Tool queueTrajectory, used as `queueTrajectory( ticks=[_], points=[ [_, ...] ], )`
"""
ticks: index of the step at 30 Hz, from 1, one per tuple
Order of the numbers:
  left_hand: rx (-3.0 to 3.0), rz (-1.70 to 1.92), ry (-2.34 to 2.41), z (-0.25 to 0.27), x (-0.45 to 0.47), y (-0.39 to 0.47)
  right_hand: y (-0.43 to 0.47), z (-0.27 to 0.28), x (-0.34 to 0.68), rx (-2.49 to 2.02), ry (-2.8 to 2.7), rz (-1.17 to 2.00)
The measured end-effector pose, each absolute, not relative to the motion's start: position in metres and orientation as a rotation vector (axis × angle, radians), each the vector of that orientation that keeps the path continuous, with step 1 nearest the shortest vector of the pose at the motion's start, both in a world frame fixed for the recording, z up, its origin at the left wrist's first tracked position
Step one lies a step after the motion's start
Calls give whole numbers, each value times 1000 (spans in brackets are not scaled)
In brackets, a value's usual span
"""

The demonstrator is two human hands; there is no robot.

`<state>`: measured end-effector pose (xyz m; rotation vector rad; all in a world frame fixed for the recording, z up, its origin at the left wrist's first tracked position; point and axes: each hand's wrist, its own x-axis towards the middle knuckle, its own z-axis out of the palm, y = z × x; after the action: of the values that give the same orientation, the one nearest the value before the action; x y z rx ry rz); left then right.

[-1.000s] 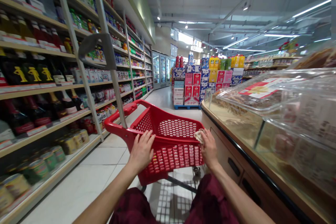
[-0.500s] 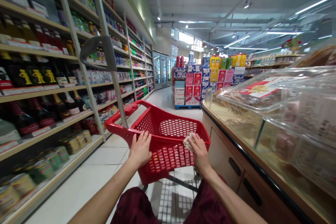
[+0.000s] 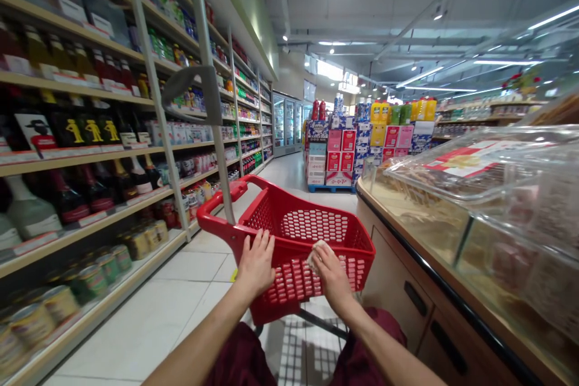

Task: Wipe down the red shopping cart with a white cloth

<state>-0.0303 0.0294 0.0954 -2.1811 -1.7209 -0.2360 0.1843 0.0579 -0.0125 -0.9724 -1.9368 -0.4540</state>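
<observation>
A red plastic shopping cart [image 3: 280, 280] with a perforated basket stands in front of my knees, turned side-on. My left hand [image 3: 257, 260] lies on the basket's near side just below the rim, fingers stretched out and holding nothing. In my right hand [image 3: 333, 274] is a crumpled whitish wipe [image 3: 319, 251], pressed against the near rim to the right of my left hand. Whether the wipe is cloth or paper, I cannot tell. The far basket wall shows its honeycomb holes. A grey metal pole with a grey loop handle [image 3: 213, 96] rises at the cart's left end.
Shelves [image 3: 90, 217] of bottles and cans line the left side. A wooden counter [image 3: 398, 259] with glass panels and clear lids [image 3: 452, 157] runs close on the right. Stacked drink boxes [image 3: 339, 157] stand on a blue pallet ahead, with glass-door coolers [image 3: 287, 123] behind.
My right hand has slid left along the basket's rim with the wipe, closer to my left hand. The left hand stays on the cart. The whole view has shifted slightly right.
</observation>
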Motion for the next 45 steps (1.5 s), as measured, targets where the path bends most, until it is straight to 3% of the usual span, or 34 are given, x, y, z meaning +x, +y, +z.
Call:
queueTrajectory(
  ticks=[4,10,17,22,29,33,40,45],
  points=[
    [-2192,-255,-1722,94,-26,26,48,-39,182,-918,-1966,-445],
    [-2205,-258,-1733,95,-17,22,51,9,156,-938,-1888,-441],
    [-2238,-287,-1700,88,-11,17,47,-25,151,-910,-1979,-464],
    [-2247,-402,-1656,100,-24,16,50,7,135,-936,-1914,-429],
    [-2110,-406,-1723,119,-54,12,42,-7,124,-853,-2009,-402],
    [-2095,-398,-1743,115,-53,10,41,27,106,-788,-1952,-420],
    [-2234,-666,-1574,123,-81,11,44,7,93,-674,-2157,-408],
    [-1871,-880,-1852,142,-118,25,43,53,56,-674,-2051,-407]
  ],
)
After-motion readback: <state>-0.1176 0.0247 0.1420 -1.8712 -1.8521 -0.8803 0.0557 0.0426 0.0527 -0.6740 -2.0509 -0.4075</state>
